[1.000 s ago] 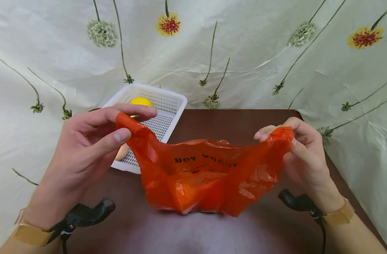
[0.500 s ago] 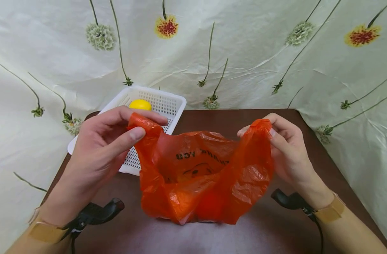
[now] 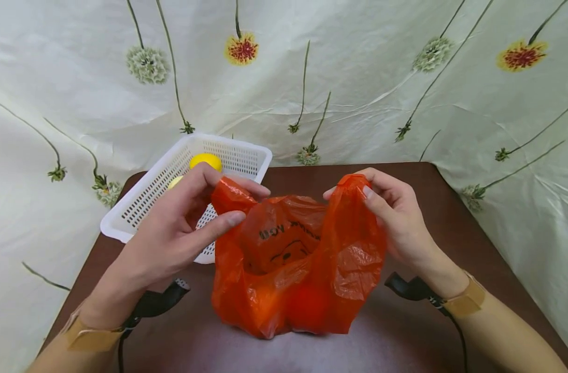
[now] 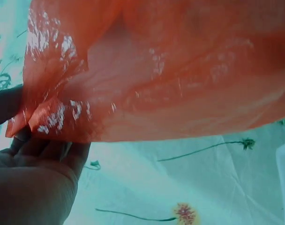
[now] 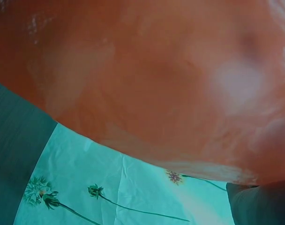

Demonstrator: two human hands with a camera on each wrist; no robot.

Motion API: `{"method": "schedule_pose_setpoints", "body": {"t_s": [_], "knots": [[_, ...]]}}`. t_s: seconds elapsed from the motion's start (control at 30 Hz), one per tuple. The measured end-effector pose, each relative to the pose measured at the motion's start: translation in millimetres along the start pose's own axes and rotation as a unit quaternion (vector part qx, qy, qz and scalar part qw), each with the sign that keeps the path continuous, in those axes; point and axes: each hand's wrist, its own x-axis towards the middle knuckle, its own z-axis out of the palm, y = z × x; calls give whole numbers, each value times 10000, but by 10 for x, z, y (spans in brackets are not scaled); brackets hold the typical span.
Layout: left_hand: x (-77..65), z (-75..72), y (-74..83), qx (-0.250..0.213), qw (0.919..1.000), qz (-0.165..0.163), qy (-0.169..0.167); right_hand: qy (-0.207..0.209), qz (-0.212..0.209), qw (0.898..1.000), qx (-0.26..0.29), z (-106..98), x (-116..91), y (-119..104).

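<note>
A thin red plastic bag point(image 3: 284, 290) with black "THANK YOU" print, seen reversed on its inner wall, stands on the table with its mouth open. Rounded orange and red shapes show through its lower front. My left hand point(image 3: 172, 228) holds the bag's left handle between thumb and fingers. At the other side my right hand point(image 3: 400, 217) pinches the right handle, thumb in front. In the left wrist view the bag point(image 4: 180, 84) hangs from the left hand point(image 4: 34, 183). The bag point(image 5: 133, 84) fills most of the right wrist view, hiding nearly all of the right hand.
Behind my left hand stands a white perforated plastic basket point(image 3: 139, 204), holding a yellow fruit point(image 3: 206, 161) and a paler yellow one point(image 3: 174, 182), partly hidden. The brown table point(image 3: 433, 207) ends at a flower-printed cloth point(image 3: 358, 67) behind it.
Both hands have come closer together, the left moving right and the right moving left. The bag's mouth has narrowed and its handles stand higher above its base. More of the basket shows.
</note>
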Motion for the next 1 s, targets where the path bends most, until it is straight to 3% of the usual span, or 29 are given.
{"method": "schedule_pose_setpoints", "body": {"t_s": [0.1, 0.37, 0.47, 0.57, 0.77, 1.0], "knots": [[-17, 37, -6, 95, 9998, 60, -162, 22, -4, 9999, -111, 25, -9, 0], [-13, 90, -61, -945, 9942, 23, -522, 55, 15, 9997, -218, 93, 12, -33], [-3, 101, -61, -847, 9948, 0, -568, 20, 12, 9998, -182, 138, 36, -49], [22, 107, -55, -727, 9945, 280, -706, -34, 22, 9998, -200, 184, 62, -60], [116, 121, -18, -4, 9858, 1378, -957, -125, 115, 9992, -359, 247, 103, -76], [223, 208, 4, 338, 9740, 1973, -1057, -533, 285, 9974, -402, 293, 157, -7]]}}
